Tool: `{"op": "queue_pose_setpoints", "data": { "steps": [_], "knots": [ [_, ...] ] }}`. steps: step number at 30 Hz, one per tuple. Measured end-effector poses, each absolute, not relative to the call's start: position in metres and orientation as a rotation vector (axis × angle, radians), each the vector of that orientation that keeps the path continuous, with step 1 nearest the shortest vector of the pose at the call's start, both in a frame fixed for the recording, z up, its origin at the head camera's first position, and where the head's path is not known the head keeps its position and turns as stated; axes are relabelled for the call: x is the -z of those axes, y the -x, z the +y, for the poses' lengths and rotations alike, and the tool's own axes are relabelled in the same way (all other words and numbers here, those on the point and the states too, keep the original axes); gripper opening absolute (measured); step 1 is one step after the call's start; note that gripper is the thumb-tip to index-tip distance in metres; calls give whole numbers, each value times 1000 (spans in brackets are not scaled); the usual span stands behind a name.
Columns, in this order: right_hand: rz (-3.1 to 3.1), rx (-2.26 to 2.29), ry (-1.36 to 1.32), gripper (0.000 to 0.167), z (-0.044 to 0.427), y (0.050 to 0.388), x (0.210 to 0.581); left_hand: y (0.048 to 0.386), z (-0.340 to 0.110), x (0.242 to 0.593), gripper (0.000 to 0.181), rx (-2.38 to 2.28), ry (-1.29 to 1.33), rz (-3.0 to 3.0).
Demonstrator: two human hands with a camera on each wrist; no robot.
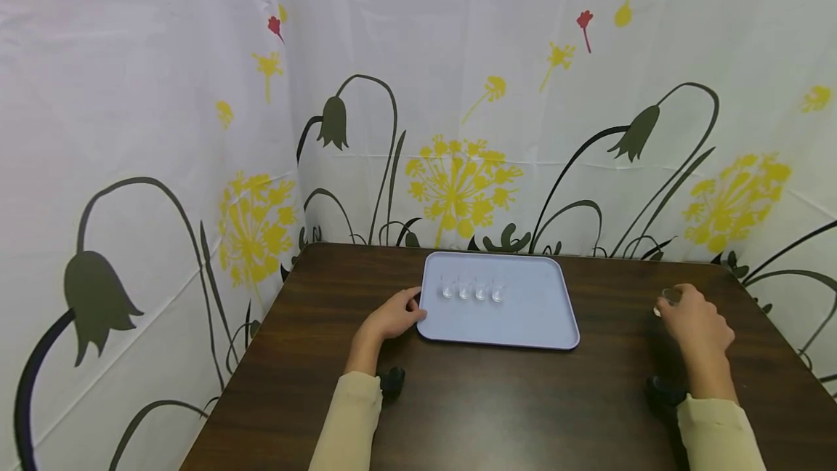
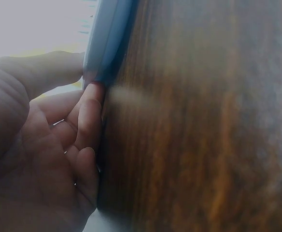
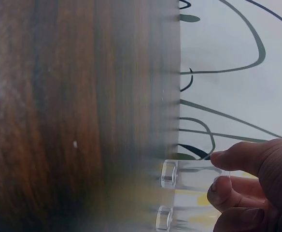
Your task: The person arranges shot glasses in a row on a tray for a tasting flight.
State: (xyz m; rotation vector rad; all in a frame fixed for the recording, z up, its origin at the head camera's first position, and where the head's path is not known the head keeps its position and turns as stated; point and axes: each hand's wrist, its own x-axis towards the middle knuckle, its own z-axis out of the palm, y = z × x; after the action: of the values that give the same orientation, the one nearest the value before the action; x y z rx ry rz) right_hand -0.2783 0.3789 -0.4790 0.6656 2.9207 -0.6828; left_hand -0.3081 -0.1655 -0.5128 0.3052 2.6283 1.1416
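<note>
Flowered cloth (image 1: 471,57) hangs behind the dark wooden table (image 1: 497,413). My left hand (image 1: 394,316) pinches the left rim of the pale tray (image 1: 532,311); my right hand (image 1: 700,320), well to its right, pinches a clear glass (image 3: 194,172) near the top (whether its base touches wood, I can't tell). Light, even pressure should suit it, minding the second glass (image 3: 187,218) just beside. Farther off, four small glasses (image 1: 464,291) stand in a row on the tray.
</note>
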Motion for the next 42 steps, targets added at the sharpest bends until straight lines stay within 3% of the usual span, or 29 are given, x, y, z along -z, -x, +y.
{"op": "queue_pose_setpoints", "data": {
  "steps": [22,42],
  "knots": [
    [3047,769,-468,56,359,282,488,306,-165,511,62,-1122,-301,2626],
    [3190,556,-278,51,307,287,478,305,-165,512,62,-1134,-311,2642]
  ]
}}
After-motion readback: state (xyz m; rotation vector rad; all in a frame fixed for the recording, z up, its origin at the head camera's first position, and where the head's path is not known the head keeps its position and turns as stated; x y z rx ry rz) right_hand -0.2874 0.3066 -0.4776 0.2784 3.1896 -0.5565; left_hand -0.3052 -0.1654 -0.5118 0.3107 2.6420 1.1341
